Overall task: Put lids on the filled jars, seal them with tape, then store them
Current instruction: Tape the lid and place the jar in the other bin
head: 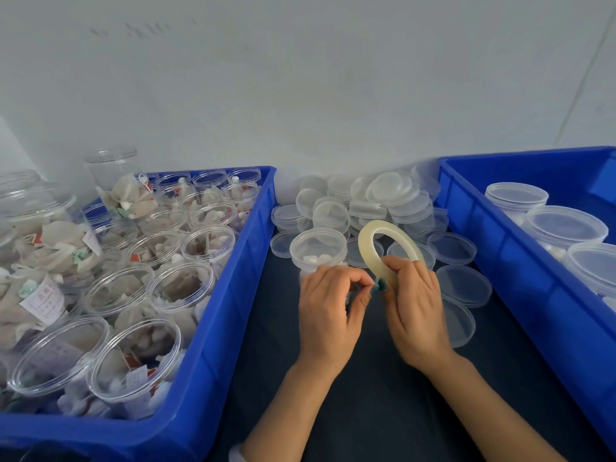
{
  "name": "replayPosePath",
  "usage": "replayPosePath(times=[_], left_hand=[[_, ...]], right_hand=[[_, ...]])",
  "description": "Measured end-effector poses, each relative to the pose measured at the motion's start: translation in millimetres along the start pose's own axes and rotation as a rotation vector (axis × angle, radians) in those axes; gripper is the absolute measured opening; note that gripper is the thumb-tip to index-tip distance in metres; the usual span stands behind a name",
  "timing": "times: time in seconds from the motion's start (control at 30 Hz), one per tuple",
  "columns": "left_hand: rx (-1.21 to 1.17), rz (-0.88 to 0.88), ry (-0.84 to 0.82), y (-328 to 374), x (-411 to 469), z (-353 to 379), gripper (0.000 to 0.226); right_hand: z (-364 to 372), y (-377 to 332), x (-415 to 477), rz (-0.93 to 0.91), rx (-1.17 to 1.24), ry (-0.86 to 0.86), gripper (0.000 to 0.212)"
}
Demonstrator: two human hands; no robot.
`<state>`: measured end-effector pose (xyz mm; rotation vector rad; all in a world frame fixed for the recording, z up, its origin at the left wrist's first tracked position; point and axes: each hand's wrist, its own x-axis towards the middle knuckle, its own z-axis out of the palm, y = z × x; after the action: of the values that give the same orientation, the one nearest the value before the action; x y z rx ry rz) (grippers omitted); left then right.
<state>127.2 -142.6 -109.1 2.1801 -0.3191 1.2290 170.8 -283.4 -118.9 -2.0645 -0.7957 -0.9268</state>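
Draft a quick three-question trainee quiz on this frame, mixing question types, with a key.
1. True or false: the right hand grips the tape roll.
2. Fill in: the filled jars in the left bin stand with ___ tops.
3. The loose lids lie: A) inside the left bin B) on the dark table between the bins C) on the floor.
Key: 1 true; 2 open; 3 B.
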Motion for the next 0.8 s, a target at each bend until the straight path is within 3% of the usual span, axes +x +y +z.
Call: replayPosePath(times=[0.2, 0.43, 0.63, 0.8], left_hand=[[-0.001, -0.088, 0.019, -1, 3, -8, 0.054], [0.078, 0.009, 0.094, -2, 2, -5, 0.015], [0.104, -0.055, 0.141, -7, 5, -15, 0.016], [0.125, -0.120, 0.154, -12, 3, -30, 0.021]], right_hand=[[-3, -1, 1, -0.031, -0.038, 0.009, 0.033], [-3, -3, 0, -0.131, -0.134, 0.018, 0.025], [-8, -1, 6, -0.175, -0.497, 0.038, 0.028], [-7, -2, 7, -0.122, -0.562, 0.067, 0.041]])
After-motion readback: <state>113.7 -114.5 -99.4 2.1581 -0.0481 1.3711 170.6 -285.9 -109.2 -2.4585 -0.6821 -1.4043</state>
